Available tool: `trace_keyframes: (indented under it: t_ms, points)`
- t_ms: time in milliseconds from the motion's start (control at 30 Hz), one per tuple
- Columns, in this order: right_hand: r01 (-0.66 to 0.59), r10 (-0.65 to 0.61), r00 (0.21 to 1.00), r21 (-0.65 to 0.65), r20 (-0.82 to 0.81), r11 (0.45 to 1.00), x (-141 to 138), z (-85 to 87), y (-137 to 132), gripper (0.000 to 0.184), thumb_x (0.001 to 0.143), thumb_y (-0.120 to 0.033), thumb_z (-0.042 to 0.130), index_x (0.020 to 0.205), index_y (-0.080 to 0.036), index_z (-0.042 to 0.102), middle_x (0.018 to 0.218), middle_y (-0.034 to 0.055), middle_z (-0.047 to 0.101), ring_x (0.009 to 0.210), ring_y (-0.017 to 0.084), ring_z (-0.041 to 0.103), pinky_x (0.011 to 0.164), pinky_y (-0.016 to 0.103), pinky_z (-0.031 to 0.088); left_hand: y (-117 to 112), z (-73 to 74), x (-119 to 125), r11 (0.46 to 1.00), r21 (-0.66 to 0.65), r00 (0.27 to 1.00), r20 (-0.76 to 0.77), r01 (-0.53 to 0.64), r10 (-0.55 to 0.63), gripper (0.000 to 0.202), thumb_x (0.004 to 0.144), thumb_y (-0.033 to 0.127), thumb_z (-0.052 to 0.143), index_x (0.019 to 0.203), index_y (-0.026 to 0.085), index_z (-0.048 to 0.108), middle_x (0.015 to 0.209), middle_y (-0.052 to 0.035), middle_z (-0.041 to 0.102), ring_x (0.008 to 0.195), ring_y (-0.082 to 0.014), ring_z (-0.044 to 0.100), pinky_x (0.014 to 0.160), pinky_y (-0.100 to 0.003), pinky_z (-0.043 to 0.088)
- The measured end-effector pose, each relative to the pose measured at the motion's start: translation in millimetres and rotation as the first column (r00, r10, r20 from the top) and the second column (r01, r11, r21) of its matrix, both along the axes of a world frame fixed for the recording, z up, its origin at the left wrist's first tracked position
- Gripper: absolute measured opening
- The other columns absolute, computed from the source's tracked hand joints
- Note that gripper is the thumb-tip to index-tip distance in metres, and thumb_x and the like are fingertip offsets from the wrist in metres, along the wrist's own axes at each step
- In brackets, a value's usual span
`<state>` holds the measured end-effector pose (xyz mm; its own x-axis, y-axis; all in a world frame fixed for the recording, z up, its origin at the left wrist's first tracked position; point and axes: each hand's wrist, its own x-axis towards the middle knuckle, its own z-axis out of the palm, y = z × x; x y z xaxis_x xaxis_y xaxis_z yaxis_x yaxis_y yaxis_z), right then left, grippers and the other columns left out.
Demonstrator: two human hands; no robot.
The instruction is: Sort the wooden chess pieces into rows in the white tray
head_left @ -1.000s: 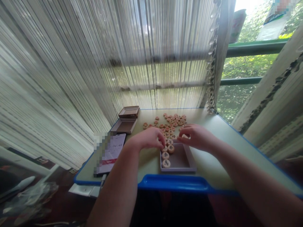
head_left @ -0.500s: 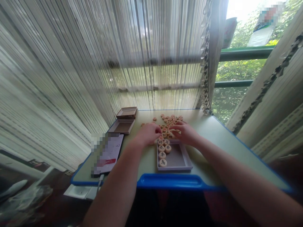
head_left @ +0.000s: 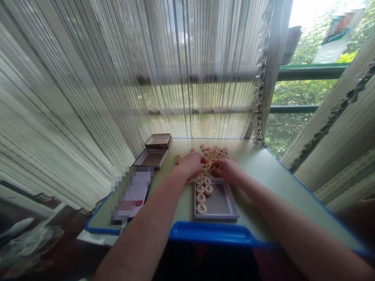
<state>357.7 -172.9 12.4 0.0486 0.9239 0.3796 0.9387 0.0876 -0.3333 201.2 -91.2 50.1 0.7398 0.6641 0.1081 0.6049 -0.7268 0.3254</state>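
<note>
Round wooden Chinese chess pieces [head_left: 217,153] lie in a loose heap on the pale table. My left hand [head_left: 191,163] reaches over the heap's left side, its fingertips pinched together; what they hold, if anything, is hidden. From the right, my right hand [head_left: 228,169] curls its fingers down around a Chinese chess piece [head_left: 211,174] at the heap's near edge. Just below both hands sits a shallow white box [head_left: 231,200]. Several pieces with black characters line its left side, such as a horse piece [head_left: 201,208], with a short second column beside them.
Two open box parts, a brown-edged one [head_left: 158,146] and a shallow one [head_left: 137,164], stand at the table's back left. A phone or tablet [head_left: 133,191] lies at the left edge. A blue trough [head_left: 211,232] runs along the front edge; string curtains [head_left: 190,93] hang behind.
My right hand's fingers have curled in over the near pieces. My left hand has shifted slightly to the right, still pinched. The whole view has tilted up a little.
</note>
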Motion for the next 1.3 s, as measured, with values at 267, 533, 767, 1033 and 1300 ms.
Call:
trace_keyframes:
  t_ms: [267,533,767,1033,1300]
  points:
    - [0.037,-0.04,0.995,-0.041,-0.089,0.999,-3,0.0,3,0.02,0.071,-0.042,0.061,0.077,-0.026,0.07,0.074,0.0012,0.069,0.077,0.021,0.056,0.066,0.029,0.038,0,-1.9,7,0.998,-0.046,0.998,-0.028,0.048,-0.05,0.021,0.074,0.03,0.054,0.086,0.026,0.071,0.08,-0.0004,0.071,0.072,-0.0156,0.062,0.063,-0.023,0.044]
    - [0.017,-0.021,0.993,-0.038,-0.115,0.999,-3,-2.2,6,0.018,0.072,-0.032,0.059,0.085,-0.027,0.071,0.08,0.0022,0.069,0.082,0.021,0.056,0.071,0.03,0.039,1,-6.5,8,0.999,-0.008,0.999,-0.027,0.033,-0.034,0.023,0.077,0.029,0.051,0.09,0.027,0.071,0.088,-0.0017,0.07,0.083,-0.0165,0.062,0.077,-0.025,0.045]
    - [0.055,-0.059,0.993,-0.041,-0.105,0.998,-3,-0.7,6,0.017,0.069,-0.034,0.062,0.08,-0.025,0.071,0.076,0.0019,0.069,0.079,0.021,0.055,0.07,0.03,0.04,-4,-4.2,10,0.999,-0.045,0.999,-0.038,-0.008,0.006,0.025,0.078,0.03,0.051,0.095,0.026,0.069,0.093,-0.0026,0.07,0.09,-0.0168,0.061,0.083,-0.025,0.044]
    - [0.049,-0.037,0.987,0.077,-0.155,0.996,0,11.5,-8,0.015,0.072,-0.034,0.061,0.079,-0.023,0.07,0.077,0.0029,0.069,0.079,0.02,0.055,0.072,0.03,0.042,-4,1.9,5,0.994,-0.105,0.998,0.068,0.015,-0.008,0.024,0.076,0.029,0.052,0.09,0.023,0.071,0.085,-0.0018,0.071,0.075,-0.0164,0.063,0.071,-0.026,0.046]
    - [0.013,0.012,0.987,0.156,-0.159,0.988,-2,16.7,-19,0.015,0.072,-0.033,0.062,0.079,-0.022,0.069,0.072,0.0035,0.066,0.075,0.018,0.056,0.067,0.028,0.043,-10,11.5,-2,0.987,-0.111,0.982,0.164,0.116,-0.097,0.024,0.077,0.028,0.053,0.091,0.021,0.071,0.086,-0.001,0.071,0.076,-0.0148,0.063,0.07,-0.024,0.046]
